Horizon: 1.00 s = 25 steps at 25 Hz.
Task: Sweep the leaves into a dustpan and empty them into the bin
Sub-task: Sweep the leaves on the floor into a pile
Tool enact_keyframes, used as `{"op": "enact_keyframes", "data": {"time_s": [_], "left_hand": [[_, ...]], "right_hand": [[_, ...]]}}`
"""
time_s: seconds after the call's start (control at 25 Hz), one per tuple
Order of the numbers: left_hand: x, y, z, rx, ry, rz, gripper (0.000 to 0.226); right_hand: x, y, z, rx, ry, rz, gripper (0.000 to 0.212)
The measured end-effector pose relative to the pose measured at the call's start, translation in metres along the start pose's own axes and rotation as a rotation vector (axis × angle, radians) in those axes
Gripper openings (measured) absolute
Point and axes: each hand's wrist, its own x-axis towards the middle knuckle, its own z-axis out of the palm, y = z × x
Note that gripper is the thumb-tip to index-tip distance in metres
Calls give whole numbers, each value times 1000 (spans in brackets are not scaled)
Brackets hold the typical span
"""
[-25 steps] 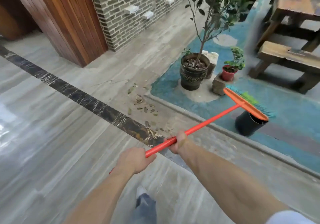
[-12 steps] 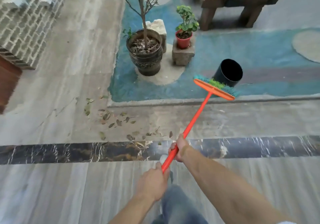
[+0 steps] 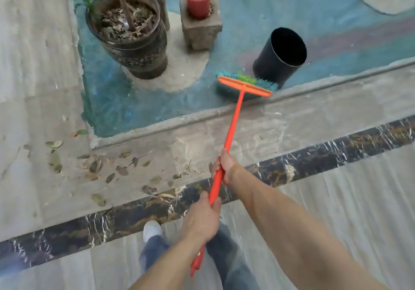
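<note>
Item: broom (image 3: 231,132); I've got L hand (image 3: 202,218) low, R hand (image 3: 225,166) higher, both fists closed on shaft for leverage; head at 12 by bin (image 3: 280,56); leaves (image 3: 96,166) at 9, unswept.

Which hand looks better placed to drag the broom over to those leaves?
Probably the right hand: it grips the broom farther down, nearer the head. The left hand holds the top end. The leaves lie leftward.

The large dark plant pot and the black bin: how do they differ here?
The large dark plant pot holds soil, dry leaves and a tree trunk; the black bin looks empty. The pot is patterned and wider; the bin is plain and narrower. The broom head sits right beside the bin, apart from the pot. Both stand on the blue floor.
</note>
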Motion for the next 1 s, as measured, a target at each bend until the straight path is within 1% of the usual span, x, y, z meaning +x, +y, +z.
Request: {"op": "enact_keyframes", "data": {"time_s": [0.08, 0.2, 0.24, 0.32, 0.4, 0.48, 0.56, 0.64, 0.72, 0.76, 0.84, 0.92, 1.0], "left_hand": [[37, -11, 0, -34, -73, 13, 27], [68, -44, -7, -330, -253, -61, 21], [72, -61, -12, -356, -288, -83, 20], [64, -92, -19, -344, -308, -120, 19], [29, -120, -24, -391, -322, -190, 18], [-23, -146, -34, -422, -296, -264, 17], [-71, -163, -43, -380, -216, -303, 22], [-109, -178, -43, -273, -161, -327, 29], [-136, -183, -43, -150, -95, -326, 38], [-142, -182, -42, -152, -75, -290, 40], [-133, -166, -35, -189, -111, -234, 36], [-99, -135, -25, -152, -192, -173, 27], [-51, -96, -11, -128, -240, -62, 24]], "right_hand": [[32, 2, 10, 8, 24, -30, 47], [62, 21, 23, 21, 41, -5, 46], [69, 32, 32, 32, 51, 9, 45], [68, 60, 52, -7, 72, 63, 42], [53, 100, 70, -79, 74, 134, 43], [22, 139, 86, -104, 72, 208, 45], [-14, 173, 99, -115, 63, 276, 47], [-44, 205, 107, -119, 52, 306, 50], [-64, 225, 105, -75, 64, 297, 52], [-68, 227, 101, -44, 73, 279, 52], [-61, 209, 83, 6, 109, 213, 51], [-39, 168, 55, 66, 162, 108, 47], [-11, 116, 21, 107, 215, 27, 46]]}}
